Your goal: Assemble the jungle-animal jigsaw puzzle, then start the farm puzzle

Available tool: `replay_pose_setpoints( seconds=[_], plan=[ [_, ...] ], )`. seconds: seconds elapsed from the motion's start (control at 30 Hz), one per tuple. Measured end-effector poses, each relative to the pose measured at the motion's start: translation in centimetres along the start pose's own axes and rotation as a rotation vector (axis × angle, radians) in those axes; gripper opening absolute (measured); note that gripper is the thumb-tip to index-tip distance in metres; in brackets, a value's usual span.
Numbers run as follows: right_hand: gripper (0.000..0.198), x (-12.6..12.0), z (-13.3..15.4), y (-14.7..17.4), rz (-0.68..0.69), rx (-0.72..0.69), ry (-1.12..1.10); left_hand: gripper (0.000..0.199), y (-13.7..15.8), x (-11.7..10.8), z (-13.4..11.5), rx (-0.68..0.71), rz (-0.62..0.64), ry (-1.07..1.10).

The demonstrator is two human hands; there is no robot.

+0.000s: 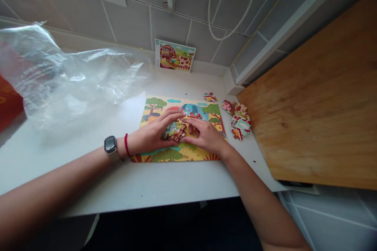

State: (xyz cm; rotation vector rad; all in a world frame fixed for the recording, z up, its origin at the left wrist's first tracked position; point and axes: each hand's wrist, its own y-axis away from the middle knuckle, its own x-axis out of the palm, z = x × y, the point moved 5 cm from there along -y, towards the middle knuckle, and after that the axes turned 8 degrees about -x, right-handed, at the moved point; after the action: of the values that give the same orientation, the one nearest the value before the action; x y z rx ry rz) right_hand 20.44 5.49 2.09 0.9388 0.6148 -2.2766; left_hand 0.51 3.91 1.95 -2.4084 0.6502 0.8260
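A jigsaw puzzle (188, 154) lies assembled flat on the white counter, with an elephant, trees and yellow ground on it. On its middle is a small heap of loose puzzle pieces (176, 130). My left hand (154, 130) curves round the heap from the left, thumb toward me and fingers on the far side. From the right, my right hand (207, 134) closes in on the same pieces, its fingertips and thumb at the heap's edge. Both hands partly hide the heap and the picture under it.
More loose puzzle pieces (240, 120) lie right of the puzzle, beside a wooden board (318, 98). Another few pieces (210, 97) sit at its far edge. A farm picture card (175, 55) leans on the tiled wall. Crumpled clear plastic (79, 82) covers the left side.
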Motion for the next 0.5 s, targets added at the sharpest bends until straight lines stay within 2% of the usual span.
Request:
replay_pose_setpoints(
  seconds=[0.1,0.3,0.5],
  plan=[
    [0.065,0.0,-0.1,0.0,0.013,0.031,0.052,0.079,-0.1,0.1,-0.3,0.015,0.012,0.022],
    [0.059,0.3,0.3,0.0,0.010,0.065,0.111,0.075,-0.2,-0.4,-0.9,0.076,-0.053,0.059],
    [0.026,0.3,0.8,-0.1,0.027,0.049,0.119,0.071,-0.2,-1.1,-0.7,0.073,-0.094,-0.007]
  ],
)
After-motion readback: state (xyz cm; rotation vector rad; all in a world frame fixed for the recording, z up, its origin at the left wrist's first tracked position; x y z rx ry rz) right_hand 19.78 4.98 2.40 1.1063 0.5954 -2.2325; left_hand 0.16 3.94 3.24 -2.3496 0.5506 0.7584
